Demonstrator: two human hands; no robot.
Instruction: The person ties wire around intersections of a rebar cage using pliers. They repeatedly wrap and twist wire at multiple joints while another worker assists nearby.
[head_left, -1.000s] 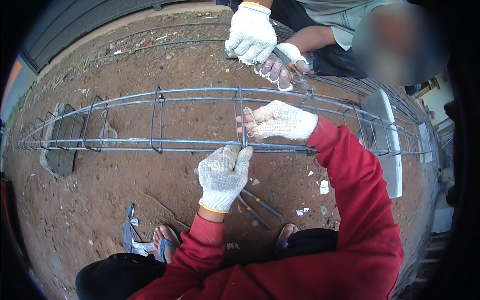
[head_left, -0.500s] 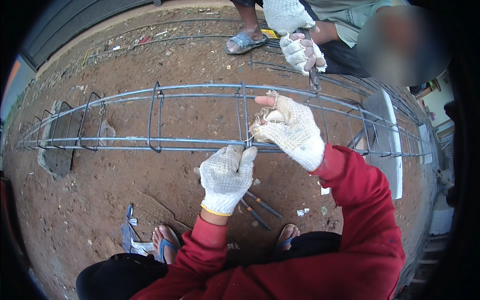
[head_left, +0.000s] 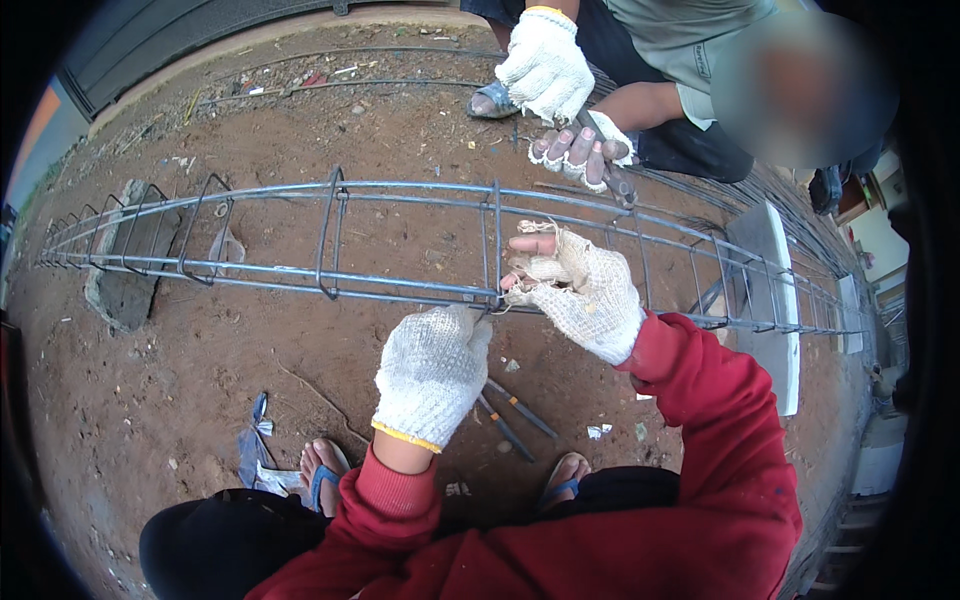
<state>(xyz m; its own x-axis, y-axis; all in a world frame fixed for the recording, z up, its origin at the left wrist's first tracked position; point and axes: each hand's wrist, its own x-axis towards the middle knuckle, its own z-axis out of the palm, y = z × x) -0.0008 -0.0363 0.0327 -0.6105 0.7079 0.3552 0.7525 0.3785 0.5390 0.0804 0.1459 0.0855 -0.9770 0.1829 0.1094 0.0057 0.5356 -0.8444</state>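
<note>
A long cage of steel rebar (head_left: 400, 195) with square stirrups runs across in front of me. My left hand (head_left: 435, 375), in a white knitted glove, is closed at the near lower bar by a stirrup (head_left: 497, 240); whatever its fingers grip is hidden. On the other side of that joint, my right hand (head_left: 590, 295) wears a frayed glove with bare fingertips showing. Its thumb and fingers pinch together at the bar, the index finger sticking out; what lies between them is too small to make out. Below, a hand tool (head_left: 512, 425) with two orange-banded dark handles lies on the dirt.
A concrete block (head_left: 125, 280) lies under the cage's left end, a pale slab (head_left: 775, 300) under the right. Across the cage a co-worker's gloved hands (head_left: 550, 75) hold a dark metal tool (head_left: 622, 188). Loose rods (head_left: 690, 180) lie behind. A blue scrap (head_left: 255, 440) is near my foot.
My left hand has drawn slightly back toward me and left. The right hand stays at the joint, its fingers closer to the bar. The co-worker's hands and tool have come lower, nearer the cage.
</note>
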